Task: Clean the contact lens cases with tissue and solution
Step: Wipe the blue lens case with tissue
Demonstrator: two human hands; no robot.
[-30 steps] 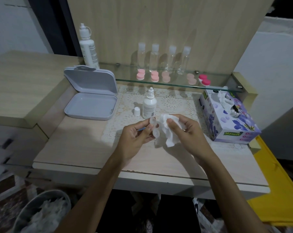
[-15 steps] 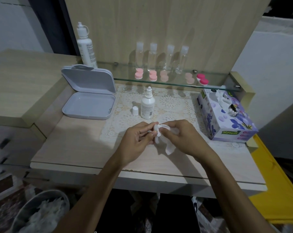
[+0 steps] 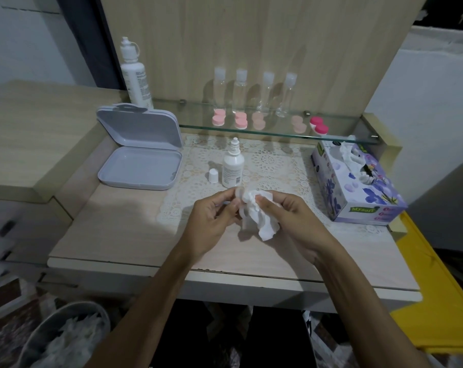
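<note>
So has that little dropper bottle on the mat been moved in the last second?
No. The dropper bottle stands beside its cap, same spot on the lace mat.

Clear lens case (image 3: 238, 193) pinched at left fingertips; crumpled white tissue (image 3: 257, 216) pressed against it; uncapped solution bottle (image 3: 233, 166) upright behind.

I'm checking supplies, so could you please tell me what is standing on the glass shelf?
On the glass shelf stand four clear bottles, pink lens cases and a tall white bottle. The open grey case hides that bottle's base.
</note>
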